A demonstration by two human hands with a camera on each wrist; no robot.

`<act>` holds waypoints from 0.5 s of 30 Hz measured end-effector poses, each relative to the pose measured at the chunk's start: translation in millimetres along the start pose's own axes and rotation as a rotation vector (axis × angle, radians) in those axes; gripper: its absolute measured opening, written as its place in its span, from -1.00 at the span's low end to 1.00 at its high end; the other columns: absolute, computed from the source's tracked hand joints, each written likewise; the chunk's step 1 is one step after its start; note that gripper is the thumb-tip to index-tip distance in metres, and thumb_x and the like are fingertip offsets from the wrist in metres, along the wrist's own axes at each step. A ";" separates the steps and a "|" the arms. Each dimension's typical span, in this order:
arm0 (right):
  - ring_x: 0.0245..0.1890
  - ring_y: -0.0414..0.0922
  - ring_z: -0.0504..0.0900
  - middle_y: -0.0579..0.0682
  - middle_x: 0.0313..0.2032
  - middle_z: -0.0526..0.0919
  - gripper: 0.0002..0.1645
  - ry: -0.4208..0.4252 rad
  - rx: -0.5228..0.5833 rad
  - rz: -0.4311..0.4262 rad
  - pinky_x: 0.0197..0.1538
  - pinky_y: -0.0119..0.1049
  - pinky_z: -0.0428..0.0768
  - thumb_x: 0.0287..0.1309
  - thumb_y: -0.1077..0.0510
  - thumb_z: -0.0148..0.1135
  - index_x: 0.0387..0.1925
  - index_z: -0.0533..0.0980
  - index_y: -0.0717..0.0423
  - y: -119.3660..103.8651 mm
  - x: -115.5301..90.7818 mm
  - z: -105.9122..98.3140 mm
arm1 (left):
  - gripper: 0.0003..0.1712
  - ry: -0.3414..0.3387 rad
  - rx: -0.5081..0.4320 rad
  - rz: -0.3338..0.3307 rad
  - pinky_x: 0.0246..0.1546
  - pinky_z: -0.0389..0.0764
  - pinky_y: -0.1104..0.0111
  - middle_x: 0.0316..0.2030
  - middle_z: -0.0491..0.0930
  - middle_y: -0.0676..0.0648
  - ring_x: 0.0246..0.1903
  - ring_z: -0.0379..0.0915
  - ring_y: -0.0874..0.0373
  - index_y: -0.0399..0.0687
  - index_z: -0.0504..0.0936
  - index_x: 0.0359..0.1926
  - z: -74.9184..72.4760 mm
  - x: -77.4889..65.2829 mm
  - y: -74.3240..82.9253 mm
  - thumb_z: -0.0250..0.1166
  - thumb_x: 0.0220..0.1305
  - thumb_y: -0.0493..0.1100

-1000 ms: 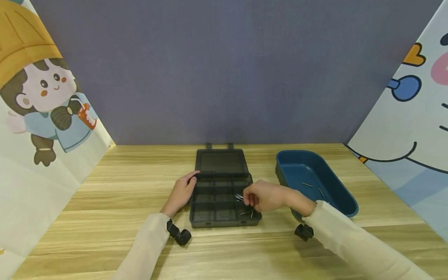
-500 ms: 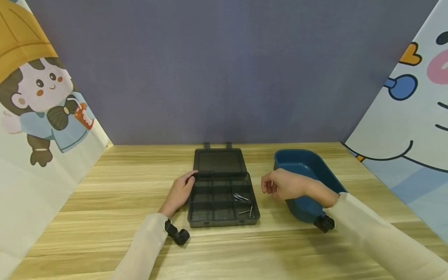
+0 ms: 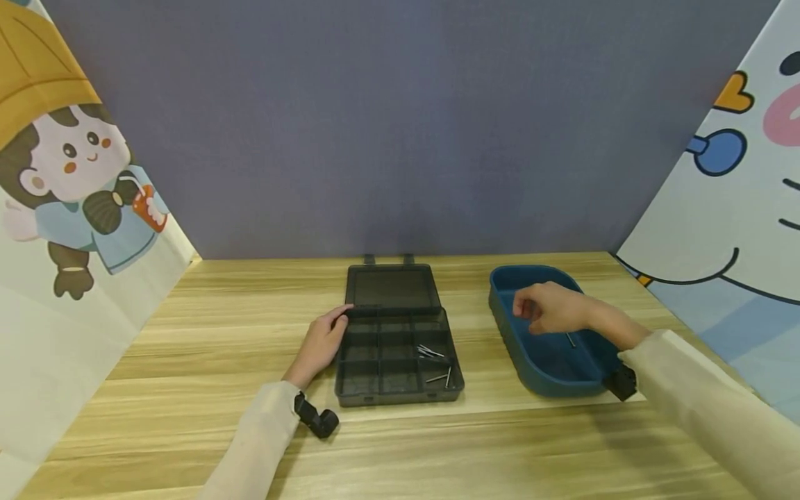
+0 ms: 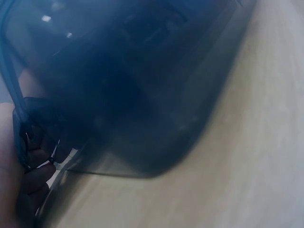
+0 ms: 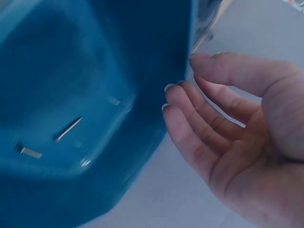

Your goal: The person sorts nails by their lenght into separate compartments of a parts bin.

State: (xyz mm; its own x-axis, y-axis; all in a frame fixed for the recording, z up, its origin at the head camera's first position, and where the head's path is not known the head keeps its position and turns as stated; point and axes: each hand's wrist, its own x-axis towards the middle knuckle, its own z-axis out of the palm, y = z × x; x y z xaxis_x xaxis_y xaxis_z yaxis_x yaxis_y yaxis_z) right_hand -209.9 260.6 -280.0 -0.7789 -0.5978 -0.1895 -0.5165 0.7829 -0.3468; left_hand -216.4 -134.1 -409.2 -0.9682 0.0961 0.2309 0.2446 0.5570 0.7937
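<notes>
A dark translucent compartment box point(image 3: 400, 399) lies on the table with its lid point(image 3: 392, 286) folded back. My left hand point(image 3: 321, 344) grips its left side near the hinge; the left wrist view is blurred there, with some fingers seen through the plastic. Thin metal fasteners point(image 3: 430, 352), like nails or screws, lie in two right-hand compartments. Over the blue tray point(image 3: 550, 389) hovers my right hand point(image 3: 550, 307), fingers loosely bent and holding nothing. In the right wrist view, a pointed fastener point(image 5: 69, 129) and a stubby one point(image 5: 28, 151) lie on the tray's floor.
A wood-grain table point(image 3: 237, 298) carries the box and the tray, with a strip of bare wood between them. Behind rises a grey-blue partition point(image 3: 400, 139). Cartoon-printed panels point(image 3: 94, 180) flank the table on both sides.
My right hand has left the box's right-hand compartments and moved right, over the tray. Fasteners remain behind in the box. My left hand has stayed in place; the view shifted slightly.
</notes>
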 end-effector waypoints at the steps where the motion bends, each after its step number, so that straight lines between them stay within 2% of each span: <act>1: -0.38 -0.24 0.49 0.01 -0.31 0.57 -0.77 0.005 -0.006 0.009 -0.33 -0.33 0.50 -0.02 0.32 0.30 -0.26 0.49 0.14 4.5 -0.5 -0.1 | -0.56 0.004 0.002 0.001 0.27 0.34 -0.02 0.23 0.43 -0.28 0.25 0.33 -0.16 -0.14 0.47 0.25 -0.1 0.1 0.0 -0.07 0.46 -0.13; 2: -0.39 -0.23 0.49 0.03 -0.30 0.57 -0.75 0.011 -0.012 0.018 -0.34 -0.33 0.50 -0.03 0.31 0.32 -0.26 0.49 0.15 8.8 -0.7 -0.1 | -0.56 0.008 0.004 0.002 0.26 0.34 -0.01 0.22 0.44 -0.28 0.24 0.34 -0.16 -0.14 0.47 0.25 -0.1 0.3 -0.1 -0.07 0.46 -0.14; 4: -0.39 -0.23 0.48 0.05 -0.30 0.58 -0.73 0.014 -0.015 0.040 -0.35 -0.32 0.49 -0.04 0.30 0.34 -0.25 0.49 0.18 16.9 -0.6 0.4 | -0.56 0.005 0.004 -0.004 0.25 0.36 0.00 0.07 0.54 -0.34 0.08 0.45 -0.21 -0.13 0.46 0.26 -0.3 0.4 -0.1 -0.07 0.46 -0.14; 7: -0.38 -0.20 0.45 0.08 -0.27 0.58 -0.69 0.004 -0.010 0.080 -0.35 -0.32 0.46 -0.04 0.28 0.36 -0.21 0.48 0.21 27.5 0.7 1.5 | -0.56 0.012 0.006 0.000 0.23 0.38 0.00 0.05 0.55 -0.34 0.05 0.47 -0.19 -0.12 0.47 0.25 0.2 0.9 -0.9 -0.06 0.46 -0.14; 9: -0.36 -0.16 0.45 0.10 -0.25 0.57 -0.65 -0.003 -0.006 0.106 -0.34 -0.30 0.46 -0.06 0.28 0.38 -0.20 0.48 0.22 33.1 1.9 1.9 | -0.56 0.008 0.002 0.001 0.24 0.37 0.00 0.07 0.54 -0.34 0.07 0.46 -0.19 -0.13 0.47 0.25 0.3 0.8 -1.5 -0.07 0.46 -0.14; 11: -0.33 -0.12 0.46 0.13 -0.23 0.57 -0.62 -0.005 -0.006 0.119 -0.33 -0.27 0.48 -0.08 0.28 0.41 -0.19 0.47 0.24 39.4 2.9 2.2 | -0.56 0.013 -0.001 0.011 0.27 0.34 0.00 0.22 0.45 -0.27 0.23 0.35 -0.14 -0.14 0.48 0.24 0.9 1.1 -2.2 -0.06 0.45 -0.14; 15: -0.29 -0.05 0.49 0.18 -0.21 0.56 -0.54 -0.010 -0.013 0.140 -0.29 -0.21 0.51 -0.13 0.27 0.45 -0.15 0.47 0.28 52.0 5.0 3.4 | -0.56 0.009 -0.010 0.012 0.28 0.32 0.00 0.24 0.43 -0.26 0.27 0.30 -0.15 -0.15 0.47 0.24 1.4 1.4 -2.7 -0.06 0.45 -0.14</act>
State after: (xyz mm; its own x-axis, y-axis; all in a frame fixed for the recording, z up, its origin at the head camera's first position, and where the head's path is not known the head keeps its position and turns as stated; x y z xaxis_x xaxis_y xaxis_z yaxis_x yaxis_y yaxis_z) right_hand -239.5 297.8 -302.1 -0.8403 -0.4839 -0.2443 -0.4074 0.8611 -0.3043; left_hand -218.5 -134.3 -411.8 -0.9648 0.0953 0.2452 0.2565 0.5478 0.7964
